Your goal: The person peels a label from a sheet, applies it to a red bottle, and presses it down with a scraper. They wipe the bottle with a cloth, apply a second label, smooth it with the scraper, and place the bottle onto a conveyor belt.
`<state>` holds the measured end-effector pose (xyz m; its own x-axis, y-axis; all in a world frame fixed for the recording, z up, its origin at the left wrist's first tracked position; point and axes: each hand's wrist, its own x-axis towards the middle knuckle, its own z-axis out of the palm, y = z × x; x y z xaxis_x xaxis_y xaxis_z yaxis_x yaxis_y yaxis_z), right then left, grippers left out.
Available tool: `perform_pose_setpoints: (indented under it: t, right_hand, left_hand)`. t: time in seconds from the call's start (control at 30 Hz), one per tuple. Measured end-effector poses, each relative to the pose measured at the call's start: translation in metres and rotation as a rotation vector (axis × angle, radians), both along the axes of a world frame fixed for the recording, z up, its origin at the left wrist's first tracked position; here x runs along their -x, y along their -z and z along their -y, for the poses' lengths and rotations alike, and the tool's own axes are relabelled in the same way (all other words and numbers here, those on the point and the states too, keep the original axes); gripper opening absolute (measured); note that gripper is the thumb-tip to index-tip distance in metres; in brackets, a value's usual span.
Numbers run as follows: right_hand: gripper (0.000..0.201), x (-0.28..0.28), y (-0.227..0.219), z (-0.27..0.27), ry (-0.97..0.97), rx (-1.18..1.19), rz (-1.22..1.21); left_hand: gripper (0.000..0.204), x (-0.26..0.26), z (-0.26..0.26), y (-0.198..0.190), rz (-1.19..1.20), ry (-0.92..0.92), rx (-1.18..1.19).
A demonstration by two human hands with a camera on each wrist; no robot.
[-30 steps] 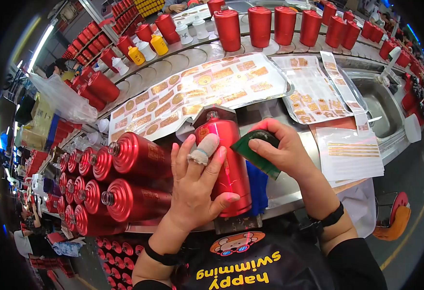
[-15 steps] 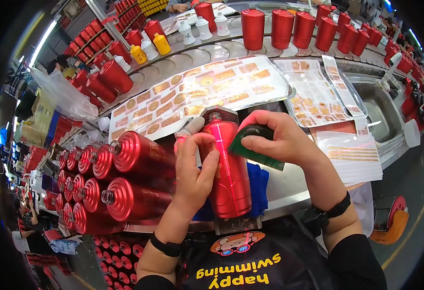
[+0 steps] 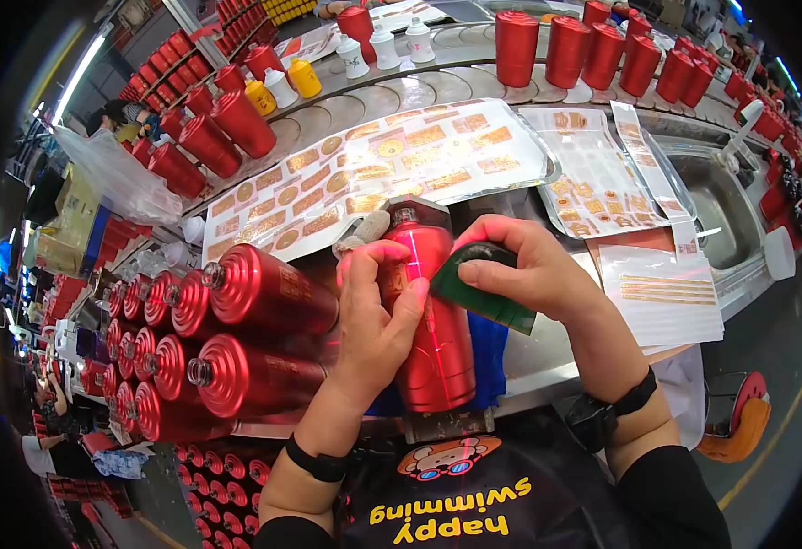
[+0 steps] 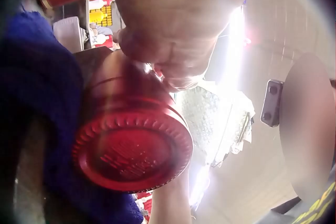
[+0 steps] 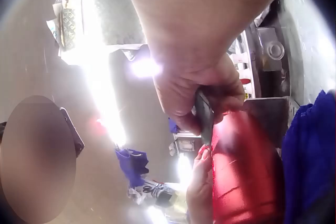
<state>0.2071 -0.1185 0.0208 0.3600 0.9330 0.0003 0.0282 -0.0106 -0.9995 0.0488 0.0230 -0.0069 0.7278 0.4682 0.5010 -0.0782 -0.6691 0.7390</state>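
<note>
A red bottle (image 3: 438, 357) with a bare neck lies on its side in a holder, neck away from the body. My left hand (image 3: 371, 316) is at its upper left side, fingers bent, thumb and forefinger on the bottle around a small gold label (image 3: 399, 281). A pale cover (image 3: 364, 231) wraps one left finger. My right hand (image 3: 531, 274) grips a dark green, flat scraper (image 3: 483, 297) between thumb and fingers, its edge right at the bottle's right side. In the left wrist view the bottle's round base (image 4: 134, 153) shows.
Several red bottles (image 3: 259, 288) lie stacked to the left. Beyond lie a large decal sheet (image 3: 392, 165) and a smaller decal sheet (image 3: 593, 174) on trays. A curved conveyor (image 3: 401, 87) carries red, white and yellow bottles. A sink (image 3: 716, 201) is at right, blue cloth (image 3: 488, 357) beneath the bottle.
My left hand was spread over the bottle; now it is at the upper left side with bent fingers. The scraper has tilted slightly. Conveyor bottles have shifted right.
</note>
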Motion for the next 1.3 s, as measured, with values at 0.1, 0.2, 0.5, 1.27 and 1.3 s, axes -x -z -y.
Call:
perform_pose_setpoints:
  t: [0.1,0.2,0.5,1.27,1.3]
  right_hand:
    - [0.024,0.000,0.006,0.001,0.026,-0.015,-0.001]
    - [0.024,0.002,0.007,0.004,0.036,-0.016,0.015]
    - [0.024,0.006,0.012,0.007,0.087,-0.007,-0.004]
    - [0.021,0.045,-0.022,0.003,-0.225,-0.403,1.063]
    - [0.020,0.037,-0.026,0.003,-0.362,-0.321,0.912]
  left_hand:
    - [0.032,0.000,0.001,-0.001,-0.005,-0.011,-0.027]
    - [0.034,0.004,0.002,0.000,-0.033,0.010,0.169]
    - [0.044,0.004,0.000,0.005,0.066,-0.006,0.003]
    - [0.099,0.082,0.028,0.015,-0.202,-0.019,-0.545]
    - [0.099,0.083,0.030,0.013,-0.196,-0.025,-0.571]
